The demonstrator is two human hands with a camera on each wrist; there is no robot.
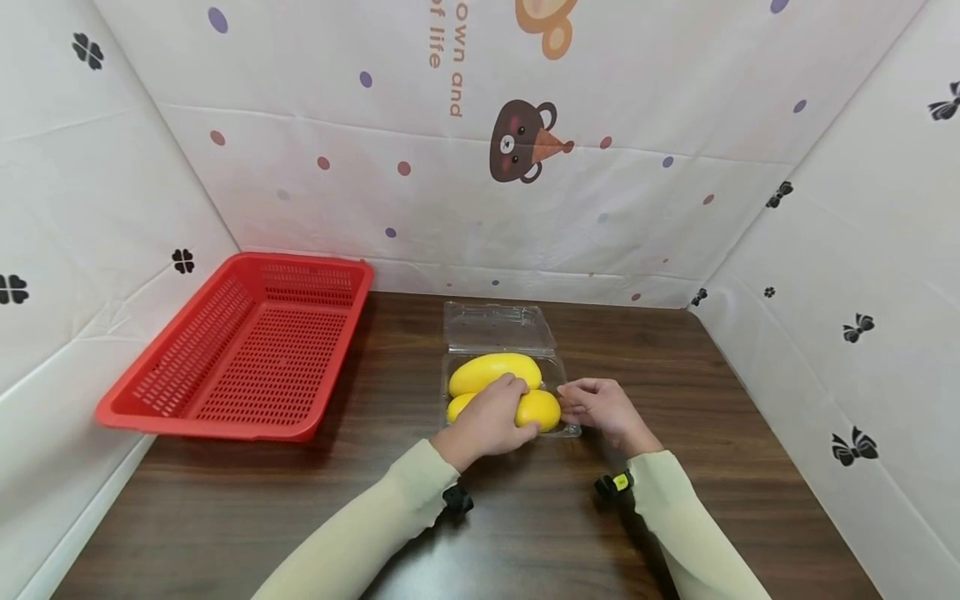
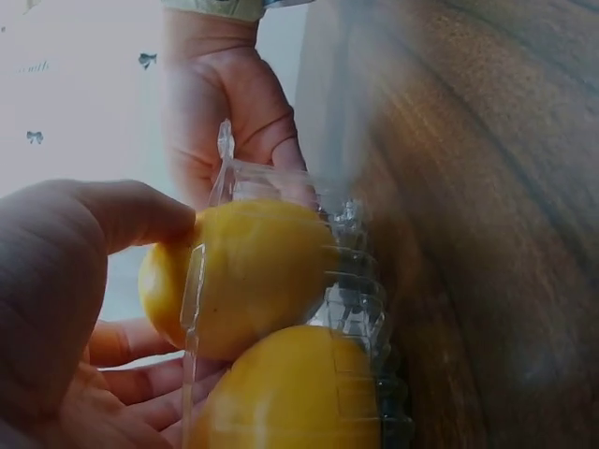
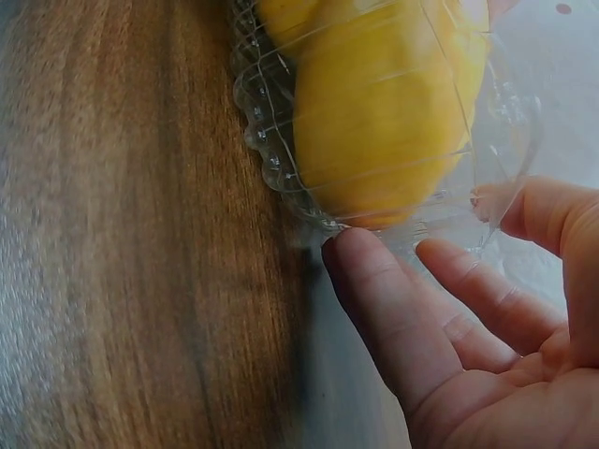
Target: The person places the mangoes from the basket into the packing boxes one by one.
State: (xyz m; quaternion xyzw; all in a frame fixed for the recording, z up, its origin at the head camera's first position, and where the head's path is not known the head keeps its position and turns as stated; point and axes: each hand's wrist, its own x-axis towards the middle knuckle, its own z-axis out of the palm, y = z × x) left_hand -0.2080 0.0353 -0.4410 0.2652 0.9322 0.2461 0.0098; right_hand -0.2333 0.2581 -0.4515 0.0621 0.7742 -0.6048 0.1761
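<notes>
A clear plastic clamshell box (image 1: 564,372) lies on the table, its lid (image 1: 498,327) folded back toward the wall. Inside, a long yellow mango-like fruit (image 1: 491,372) sits at the back. In front of it, more yellow fruit (image 1: 538,410) shows on both sides of my left hand (image 1: 487,421), which covers its middle; whether this is one fruit or two I cannot tell. My left thumb (image 2: 150,217) and fingers grip the front yellow fruit (image 2: 248,281). At the box's right edge, my right hand (image 1: 603,408) pinches the plastic, thumb at the rim and fingers (image 3: 384,281) against the side.
To the left stands a red slotted plastic basket (image 1: 279,362) with nothing in it. A brown wooden table (image 1: 675,367) lies under everything. White printed sheets (image 1: 420,192) rise at the back and on both sides.
</notes>
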